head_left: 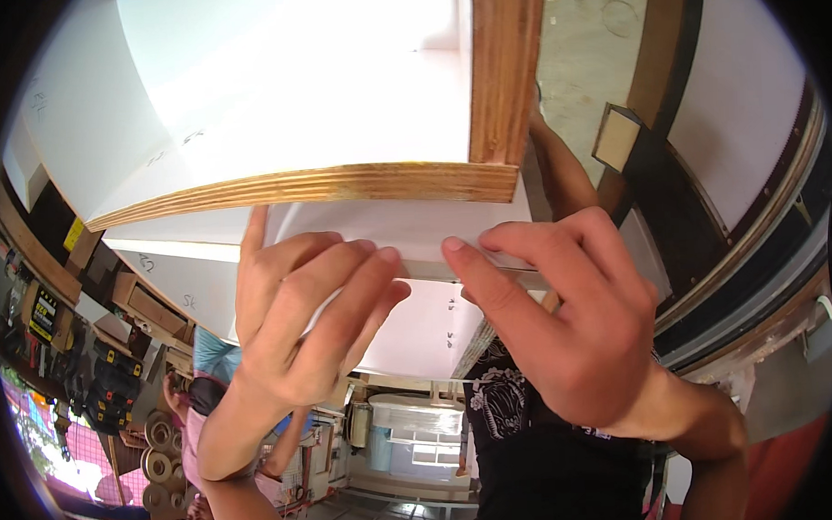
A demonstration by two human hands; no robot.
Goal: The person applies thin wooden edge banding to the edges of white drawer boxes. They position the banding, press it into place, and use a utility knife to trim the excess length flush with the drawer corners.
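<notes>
Plywood edge of the white box lies just above both hands as I look in remotely. Its long axis runs across the view, bowed by the lens: the left end sinks lower, and the right end meets an upright wooden strip at a corner. Against this edge I take my bearings for everything else.

Of the two, the left hand is nearer. It sits below the edge, left of its middle, back of the hand toward me. I see its outermost finger stretched up to the underside of the edge; it looks like contact, though I can't confirm that from one angle. Its other fingers bend over toward the right, thumb beneath them. They are loosely curled, and I cannot tell whether anything thin is pinched there.

The right hand is below the edge's right end, a little apart from it. Thumb and forefinger point leftward with a gap between their tips, and I see nothing in them; the remaining fingers fold behind. The two hands face each other without touching, the fingertips near.

Under the edge, behind the fingers, I make out a lower white panel. Beyond the corner, to the right of the edge, another person's forearm shows beside the box.
</notes>
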